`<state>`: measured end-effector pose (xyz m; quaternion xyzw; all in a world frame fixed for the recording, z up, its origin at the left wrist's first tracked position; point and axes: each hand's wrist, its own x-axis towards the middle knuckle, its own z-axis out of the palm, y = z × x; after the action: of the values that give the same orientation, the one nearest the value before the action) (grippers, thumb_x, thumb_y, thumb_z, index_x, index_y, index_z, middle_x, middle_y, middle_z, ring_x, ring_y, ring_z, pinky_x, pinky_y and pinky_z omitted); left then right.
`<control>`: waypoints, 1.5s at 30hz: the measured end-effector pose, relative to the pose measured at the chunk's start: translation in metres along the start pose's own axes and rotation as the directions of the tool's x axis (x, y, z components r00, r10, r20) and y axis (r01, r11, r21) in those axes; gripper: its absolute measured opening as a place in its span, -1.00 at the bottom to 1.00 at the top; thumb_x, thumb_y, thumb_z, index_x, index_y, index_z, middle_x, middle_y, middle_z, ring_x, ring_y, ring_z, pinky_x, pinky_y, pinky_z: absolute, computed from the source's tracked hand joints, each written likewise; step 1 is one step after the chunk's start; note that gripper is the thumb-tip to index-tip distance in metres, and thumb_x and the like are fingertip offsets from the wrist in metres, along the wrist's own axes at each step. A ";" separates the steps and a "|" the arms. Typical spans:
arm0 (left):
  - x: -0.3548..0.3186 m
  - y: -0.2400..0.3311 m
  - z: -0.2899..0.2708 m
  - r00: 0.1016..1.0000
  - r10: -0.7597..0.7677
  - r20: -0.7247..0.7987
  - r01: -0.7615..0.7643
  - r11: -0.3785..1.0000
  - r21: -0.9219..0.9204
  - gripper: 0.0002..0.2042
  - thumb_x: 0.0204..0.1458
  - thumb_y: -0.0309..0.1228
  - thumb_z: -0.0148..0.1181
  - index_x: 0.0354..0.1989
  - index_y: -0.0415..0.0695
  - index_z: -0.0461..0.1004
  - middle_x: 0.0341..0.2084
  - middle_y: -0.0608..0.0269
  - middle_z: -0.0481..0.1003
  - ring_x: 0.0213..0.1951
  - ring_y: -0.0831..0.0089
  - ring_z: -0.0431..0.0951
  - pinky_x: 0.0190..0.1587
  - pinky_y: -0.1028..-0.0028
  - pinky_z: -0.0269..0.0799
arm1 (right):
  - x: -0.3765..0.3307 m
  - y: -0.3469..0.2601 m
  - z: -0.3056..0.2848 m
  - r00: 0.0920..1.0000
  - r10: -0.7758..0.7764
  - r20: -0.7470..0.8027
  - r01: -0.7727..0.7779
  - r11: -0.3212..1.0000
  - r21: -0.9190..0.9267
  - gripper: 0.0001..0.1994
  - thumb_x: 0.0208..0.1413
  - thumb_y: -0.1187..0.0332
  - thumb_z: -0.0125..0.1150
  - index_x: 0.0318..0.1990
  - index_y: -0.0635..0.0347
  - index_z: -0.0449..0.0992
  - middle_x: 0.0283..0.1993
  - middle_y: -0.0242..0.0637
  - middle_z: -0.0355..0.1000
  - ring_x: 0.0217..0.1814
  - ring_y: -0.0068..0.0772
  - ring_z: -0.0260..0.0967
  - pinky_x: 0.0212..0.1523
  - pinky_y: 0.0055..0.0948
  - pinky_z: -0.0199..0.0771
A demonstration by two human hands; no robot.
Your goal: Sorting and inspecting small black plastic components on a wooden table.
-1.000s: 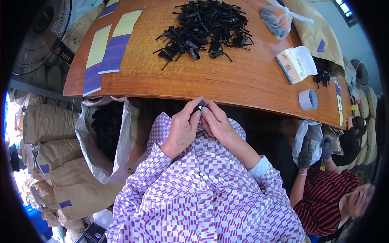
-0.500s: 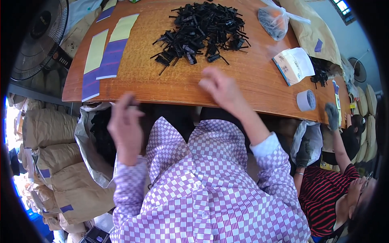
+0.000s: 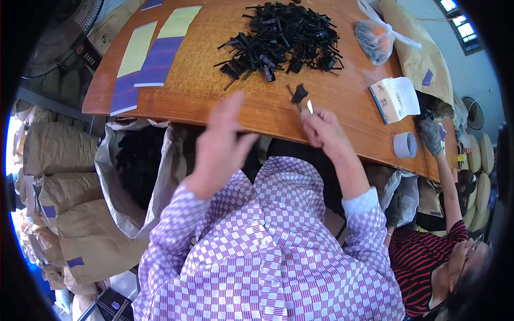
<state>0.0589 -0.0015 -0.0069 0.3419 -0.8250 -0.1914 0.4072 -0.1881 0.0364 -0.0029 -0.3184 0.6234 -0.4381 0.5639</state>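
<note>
Brown wooden surface [image 3: 214, 96] carries a heap of black plastic parts [image 3: 284, 37]. Right hand [image 3: 324, 128] has its grip closed on one black part [image 3: 299, 95]. Left hand [image 3: 222, 147] floats with fingers spread, holding nothing.

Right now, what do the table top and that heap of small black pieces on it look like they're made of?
The table top looks like wood or wood veneer: orange-brown, visible grain, a soft sheen as if varnished. The heap of black pieces looks like moulded plastic: uniformly black, thin prongs, dull gloss. The piece in the right hand seems the same, though a small pale part shows beside it.
</note>
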 end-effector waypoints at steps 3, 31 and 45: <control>0.009 0.026 0.028 0.972 -0.092 0.214 0.144 0.960 -0.242 -0.29 -0.17 -0.56 0.27 0.22 -0.17 0.09 0.06 -0.05 0.29 -0.24 0.19 0.50 -0.20 0.35 0.45 | -0.029 0.019 0.020 0.983 0.031 0.180 -0.054 0.991 0.125 -0.72 0.16 0.21 0.14 -0.56 0.09 0.35 -0.76 -0.56 0.11 -0.81 -0.74 -0.09 -0.78 -0.65 -0.20; -0.035 0.015 0.056 0.873 -0.307 0.380 0.480 0.678 -0.556 -0.62 -0.01 -0.72 0.08 0.00 -0.21 0.20 -0.52 0.29 0.42 -0.46 0.67 0.45 -0.43 0.62 0.41 | -0.048 0.060 0.055 0.950 -0.298 0.096 0.298 0.954 0.014 -0.69 0.29 0.12 -0.12 -0.22 0.20 0.35 -0.61 -0.54 0.15 -0.63 -0.75 0.02 -0.63 -0.71 -0.01; -0.041 0.010 0.056 0.830 -0.317 0.459 0.533 0.691 -0.487 -0.69 0.02 -0.72 0.00 -0.12 -0.17 0.12 -0.50 0.29 0.33 -0.44 0.62 0.43 -0.47 0.56 0.40 | -0.049 0.057 0.059 0.925 -0.341 0.164 0.379 0.849 -0.368 -0.80 0.26 0.32 -0.10 -0.22 0.31 0.34 -0.48 -0.08 0.42 -0.42 -0.24 0.46 -0.39 -0.40 0.42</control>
<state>0.0273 0.0370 -0.0562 0.3419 -0.6747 -0.5872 0.2883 -0.1165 0.0928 -0.0327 -0.5562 0.6009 -0.3865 0.4245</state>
